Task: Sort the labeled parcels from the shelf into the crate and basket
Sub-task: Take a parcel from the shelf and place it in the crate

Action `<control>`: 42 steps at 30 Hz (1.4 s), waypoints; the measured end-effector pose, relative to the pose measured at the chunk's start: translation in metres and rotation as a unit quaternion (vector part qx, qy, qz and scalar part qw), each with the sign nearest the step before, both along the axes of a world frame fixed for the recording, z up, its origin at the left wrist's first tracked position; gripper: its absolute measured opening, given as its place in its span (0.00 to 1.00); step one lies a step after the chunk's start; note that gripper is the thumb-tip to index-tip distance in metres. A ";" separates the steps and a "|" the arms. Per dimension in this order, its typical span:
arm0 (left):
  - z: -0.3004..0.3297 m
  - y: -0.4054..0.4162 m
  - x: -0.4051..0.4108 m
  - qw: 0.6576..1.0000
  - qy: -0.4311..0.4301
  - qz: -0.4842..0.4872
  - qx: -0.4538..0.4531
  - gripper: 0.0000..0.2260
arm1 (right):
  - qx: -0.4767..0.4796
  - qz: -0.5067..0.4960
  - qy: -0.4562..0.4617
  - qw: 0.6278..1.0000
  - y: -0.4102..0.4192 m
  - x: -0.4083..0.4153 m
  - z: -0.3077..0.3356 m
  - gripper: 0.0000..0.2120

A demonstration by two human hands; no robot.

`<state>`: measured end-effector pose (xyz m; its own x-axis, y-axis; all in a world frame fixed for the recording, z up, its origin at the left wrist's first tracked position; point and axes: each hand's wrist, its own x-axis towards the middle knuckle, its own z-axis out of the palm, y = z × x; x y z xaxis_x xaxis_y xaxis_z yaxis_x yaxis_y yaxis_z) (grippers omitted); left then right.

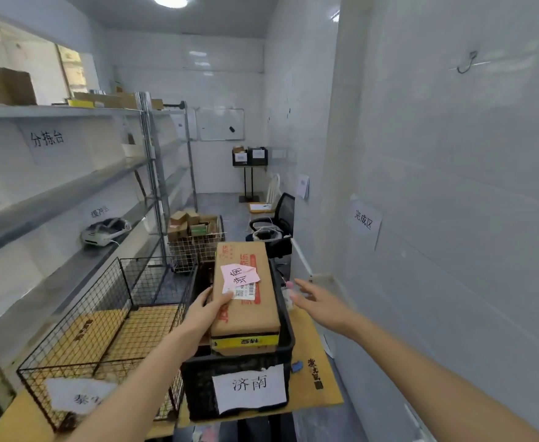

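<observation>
Left grip (205, 309) holds parcel (245, 288) over crate (198, 374).

Narrow white-tiled room. Ceiling lamp (170, 0) lit. Whiteboard (220, 124) on far wall; below-right of it, black office chair (280, 215) on grey floor (220, 208).

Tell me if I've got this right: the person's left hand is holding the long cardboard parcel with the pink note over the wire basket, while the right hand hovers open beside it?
Not quite. The head view shows the parcel over the black crate labelled 济南, not the wire basket, which stands to the left. The rest holds: the left hand holds the parcel and the right hand hovers open beside it.
</observation>
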<state>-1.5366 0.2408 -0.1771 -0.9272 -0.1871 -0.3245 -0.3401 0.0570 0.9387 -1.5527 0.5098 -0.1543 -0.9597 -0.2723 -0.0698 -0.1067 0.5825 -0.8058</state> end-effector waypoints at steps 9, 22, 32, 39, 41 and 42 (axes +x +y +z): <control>-0.108 -0.031 -0.157 0.981 -0.175 -0.084 0.019 0.23 | 0.010 -0.030 -0.086 0.996 -0.047 -0.152 -0.088 0.32; -0.223 -0.026 -0.237 0.951 -0.282 -0.119 0.033 0.39 | 0.075 -0.003 -0.109 0.991 -0.050 -0.235 -0.160 0.25; -0.279 -0.015 -0.226 0.937 -0.304 -0.154 0.072 0.49 | 0.395 0.229 0.026 0.889 -0.063 -0.246 -0.224 0.39; -0.298 -0.016 -0.232 0.944 -0.290 -0.154 0.042 0.38 | 0.526 0.256 0.112 0.803 -0.078 -0.248 -0.259 0.43; -0.304 -0.018 -0.236 0.949 -0.274 -0.154 0.038 0.37 | 0.524 0.260 0.062 0.809 -0.088 -0.250 -0.266 0.47; -0.307 -0.019 -0.237 0.949 -0.269 -0.159 0.036 0.38 | 0.516 0.258 0.026 0.817 -0.093 -0.251 -0.269 0.50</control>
<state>-1.7739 0.2213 -0.4839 -0.6304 0.1140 -0.7679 -0.7472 0.1793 0.6400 -1.8041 0.4168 -0.4234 -0.7452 -0.4624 -0.4806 -0.5699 0.8157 0.0989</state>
